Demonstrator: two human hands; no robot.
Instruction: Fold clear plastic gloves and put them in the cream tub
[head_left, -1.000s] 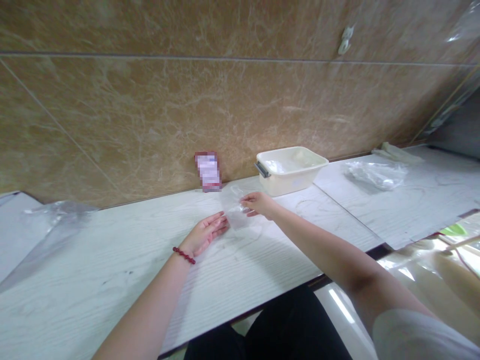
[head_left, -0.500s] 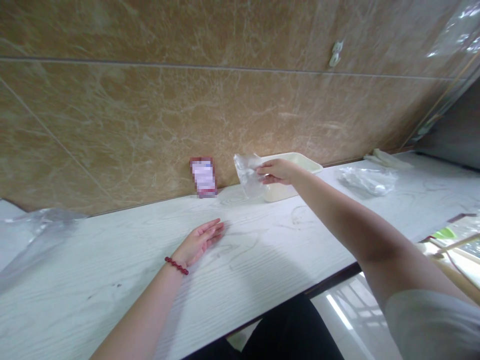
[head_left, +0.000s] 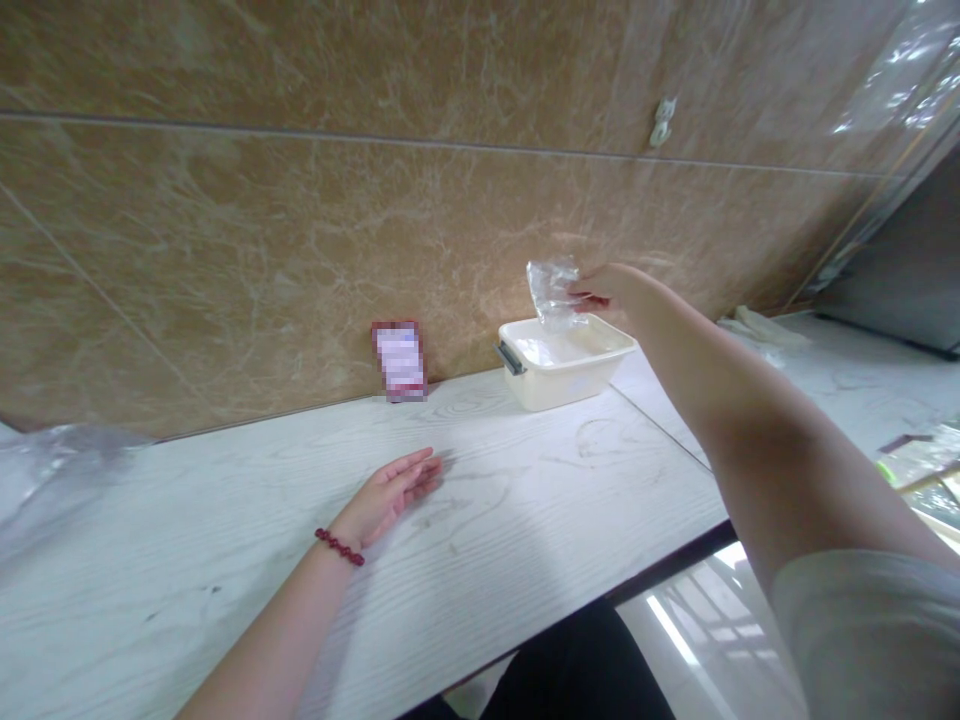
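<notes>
- Clear plastic bag (head_left: 551,290): positioned above the rear part of the container, near the back edge of the bench (head_left: 525,520); contact between its lower end and the container cannot be determined.
- Right hand (head_left: 600,287): fingers closed on the right side of the bag; arm extended across the bench from the front edge.
- Container (head_left: 566,382): cream, open-topped, upright, close to the back edge; dark clip on its left end; clear material visible inside.
- Left hand (head_left: 390,495): open, fingers extended and together, grasping nothing; located over the bench between front and back edges, left of the container. Red beaded bracelet (head_left: 339,547) fitted at the wrist.
- Red-bordered card (head_left: 400,362): upright at the back edge, leaning on the wall (head_left: 300,250), left of the container; content pixelated.
- Clear plastic sheeting (head_left: 64,470): at the bench's back left.
- Pale crumpled item (head_left: 765,328): along the back edge, right of the container.
</notes>
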